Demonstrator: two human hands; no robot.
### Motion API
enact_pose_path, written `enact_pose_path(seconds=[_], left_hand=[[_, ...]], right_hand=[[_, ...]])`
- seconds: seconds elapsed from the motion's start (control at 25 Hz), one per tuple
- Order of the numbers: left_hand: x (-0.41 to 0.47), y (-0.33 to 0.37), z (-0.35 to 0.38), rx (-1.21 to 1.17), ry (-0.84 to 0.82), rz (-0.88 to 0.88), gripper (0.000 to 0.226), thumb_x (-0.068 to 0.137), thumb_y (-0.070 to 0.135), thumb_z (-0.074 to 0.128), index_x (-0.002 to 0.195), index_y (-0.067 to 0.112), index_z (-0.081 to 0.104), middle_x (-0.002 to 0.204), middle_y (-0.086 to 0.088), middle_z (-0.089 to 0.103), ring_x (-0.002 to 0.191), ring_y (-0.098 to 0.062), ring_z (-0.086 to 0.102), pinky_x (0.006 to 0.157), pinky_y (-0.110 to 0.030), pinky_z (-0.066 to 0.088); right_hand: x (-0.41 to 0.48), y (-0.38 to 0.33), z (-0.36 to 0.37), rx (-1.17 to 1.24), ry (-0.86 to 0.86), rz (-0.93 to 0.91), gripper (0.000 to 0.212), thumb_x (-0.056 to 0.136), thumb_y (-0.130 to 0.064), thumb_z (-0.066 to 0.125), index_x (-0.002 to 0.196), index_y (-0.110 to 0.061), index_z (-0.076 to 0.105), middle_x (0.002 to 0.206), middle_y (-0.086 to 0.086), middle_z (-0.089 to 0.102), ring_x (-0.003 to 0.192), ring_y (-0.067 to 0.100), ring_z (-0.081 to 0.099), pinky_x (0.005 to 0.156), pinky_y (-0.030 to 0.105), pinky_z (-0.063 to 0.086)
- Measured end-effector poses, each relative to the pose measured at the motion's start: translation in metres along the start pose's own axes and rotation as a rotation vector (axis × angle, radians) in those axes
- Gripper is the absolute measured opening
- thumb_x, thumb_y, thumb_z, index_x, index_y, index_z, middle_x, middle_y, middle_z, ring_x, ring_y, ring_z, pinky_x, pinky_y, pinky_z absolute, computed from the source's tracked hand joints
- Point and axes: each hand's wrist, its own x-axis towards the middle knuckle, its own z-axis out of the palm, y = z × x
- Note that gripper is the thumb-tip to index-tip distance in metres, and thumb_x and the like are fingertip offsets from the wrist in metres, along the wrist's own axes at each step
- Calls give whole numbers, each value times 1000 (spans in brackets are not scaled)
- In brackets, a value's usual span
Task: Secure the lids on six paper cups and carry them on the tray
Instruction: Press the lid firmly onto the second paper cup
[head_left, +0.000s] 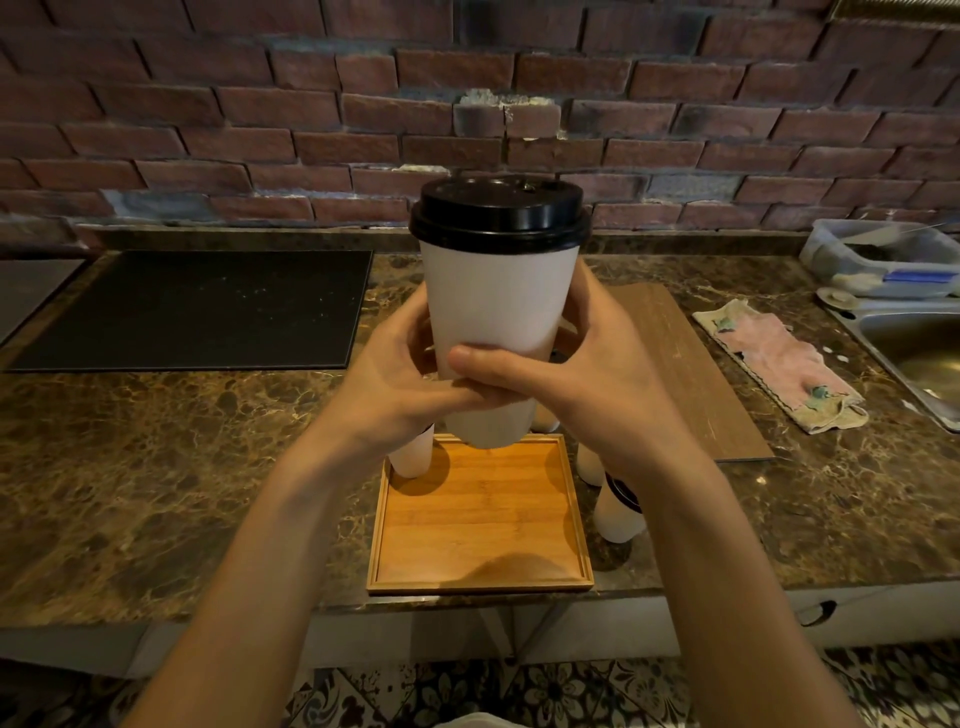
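I hold a tall white paper cup (498, 306) with a black lid (498, 213) up in front of me, above the far edge of the wooden tray (480, 525). My left hand (400, 374) and my right hand (587, 374) both grip its lower half, thumbs crossing in front. One white cup (413, 452) stands at the tray's far left corner, mostly hidden by my left wrist. Right of the tray, more white cups (618, 514) stand on the counter, one showing a black lid, partly hidden by my right forearm.
The tray sits at the front edge of a brown marble counter (156, 467). A black mat (197, 312) lies at the left, a wooden board (691, 374) and a pink cloth (784, 364) at the right, then a steel sink (919, 353). A brick wall rises behind.
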Motion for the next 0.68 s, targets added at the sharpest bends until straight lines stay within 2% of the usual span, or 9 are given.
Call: enact_pose_path(seconds=[0.16,0.32,0.44,0.6,0.68], left_hand=[[0,3,-2,-42,-81,-24,69,56,24,82,117,29,50,104,21,67,103,-4,64,75,-15,53],[-1,6,-2,-70,-145,-44,72,59,26,81,122,21,47,107,17,66,104,-8,63,77,-17,53],[-1,3,-1,-77,-98,-44,69,60,20,78,121,21,47,105,17,66,103,-9,64,76,-18,53],[1,1,3,-50,42,-19,72,59,29,77,124,27,45,110,13,63,107,-7,62,77,-18,54],[2,-1,6,-28,95,-4,77,59,29,81,126,30,43,114,12,59,109,-5,60,76,-17,53]], right_hand=[[2,1,-7,54,-98,19,67,64,-31,85,120,-41,49,111,-21,64,103,-3,63,74,13,53],[3,6,-10,98,-152,68,66,64,-28,82,122,-33,51,115,-8,66,106,9,65,81,26,57],[4,5,-8,48,-133,65,68,66,-33,81,126,-31,50,117,-9,64,107,7,64,83,26,57],[4,1,1,-43,-21,51,64,68,-44,80,123,-33,49,116,-14,61,109,4,60,86,31,58],[3,-1,6,-71,29,37,63,72,-43,80,125,-33,48,115,-15,59,107,3,59,85,29,58]])
